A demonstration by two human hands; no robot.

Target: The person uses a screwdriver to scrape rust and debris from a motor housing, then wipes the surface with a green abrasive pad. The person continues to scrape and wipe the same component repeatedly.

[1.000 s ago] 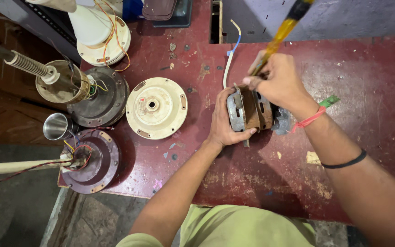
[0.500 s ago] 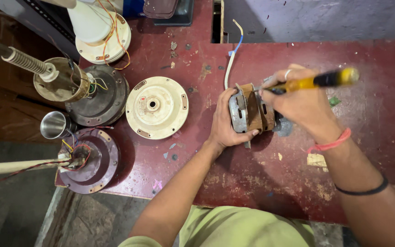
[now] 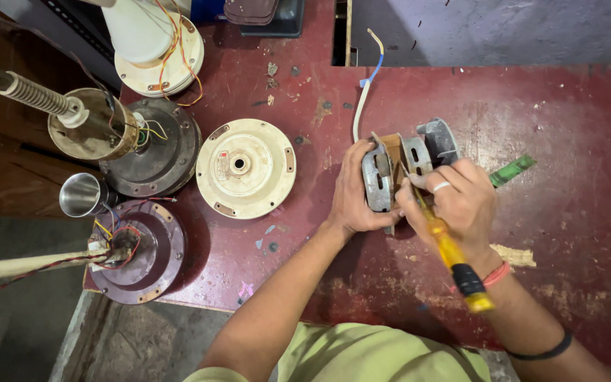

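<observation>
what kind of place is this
Probably a fan repair workshop: a worn red workbench carries opened ceiling fan motors with loose wiring, and the right hand works a yellow-handled screwdriver on a small motor.

A worn red table carries fan motors, a small motor and a steel cup.

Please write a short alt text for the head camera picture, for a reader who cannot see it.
On a worn red workbench, the left hand steadies a small metal motor while the right hand holds a yellow-handled screwdriver against it. To the left lie a cream round fan cover and several opened fan motors with loose wires.
</observation>
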